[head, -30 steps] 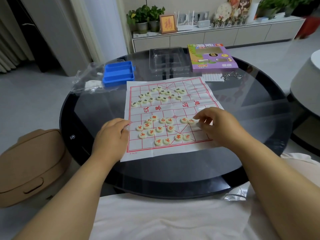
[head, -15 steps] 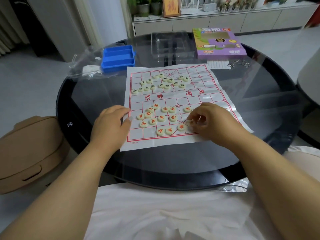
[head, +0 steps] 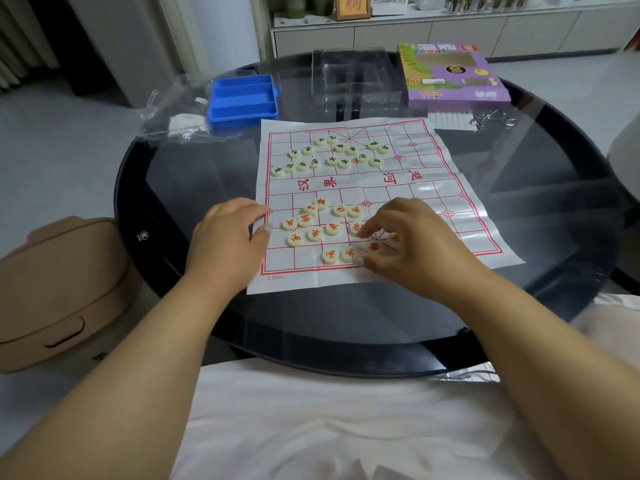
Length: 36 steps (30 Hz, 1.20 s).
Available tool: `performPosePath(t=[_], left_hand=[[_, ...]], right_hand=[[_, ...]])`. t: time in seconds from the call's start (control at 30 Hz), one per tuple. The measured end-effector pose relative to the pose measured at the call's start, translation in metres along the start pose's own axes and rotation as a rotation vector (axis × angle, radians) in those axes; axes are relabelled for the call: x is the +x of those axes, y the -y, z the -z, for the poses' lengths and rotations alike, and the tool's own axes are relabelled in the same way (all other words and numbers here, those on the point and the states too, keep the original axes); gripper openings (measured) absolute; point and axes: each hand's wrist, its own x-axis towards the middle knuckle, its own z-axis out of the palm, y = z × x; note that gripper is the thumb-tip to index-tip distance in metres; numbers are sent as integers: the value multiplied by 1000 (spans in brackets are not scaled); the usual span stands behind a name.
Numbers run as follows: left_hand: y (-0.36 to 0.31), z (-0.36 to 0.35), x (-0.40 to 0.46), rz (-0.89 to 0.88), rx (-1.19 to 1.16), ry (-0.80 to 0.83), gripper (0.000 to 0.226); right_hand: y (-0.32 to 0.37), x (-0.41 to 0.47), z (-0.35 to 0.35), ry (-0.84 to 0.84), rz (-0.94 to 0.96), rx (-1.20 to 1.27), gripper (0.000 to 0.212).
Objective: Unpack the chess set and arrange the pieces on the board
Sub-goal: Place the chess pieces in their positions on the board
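Lightly pinched by right hand point(head: 412, 244): small stiff red piece point(head: 373, 246), lower centre, best taken by rim; left hand point(head: 230, 237) pressed flat on slippery board sheet point(head: 433, 202)

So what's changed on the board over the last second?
The right hand drew back from the red pieces in the upper row to the near row, fingers curled over pieces there. The left hand stayed on the board edge; the green pieces are unmoved.

right hand point(head: 412, 247) covers near-right board point(head: 450, 202) squares and part of a red piece point(head: 374, 246); grip there unclear, purple box point(head: 453, 77) print too blurred to read.
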Motion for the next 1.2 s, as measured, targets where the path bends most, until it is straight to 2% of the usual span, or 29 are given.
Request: performPosePath(t=[0.17,0.33,0.53,0.73,0.93,1.2], left_hand=[[0,0,0,6,-2,-6,36],[0,0,1,8,-3,-8,36],[-1,0,0,13,-12,-12,34],[-1,0,1,14,-2,-11,35],[0,-2,1,23,1,-12,35],[1,-1,2,20,11,-15,35]], right_hand=[[7,3,-9,24,40,-84,32],[-2,3,3,24,-9,-49,38],[-10,3,4,46,-22,-80,21],[-19,1,30,14,0,-8,19],[-47,-9,61,228,-151,-59,18],[-47,-8,64,290,-134,-67,19]])
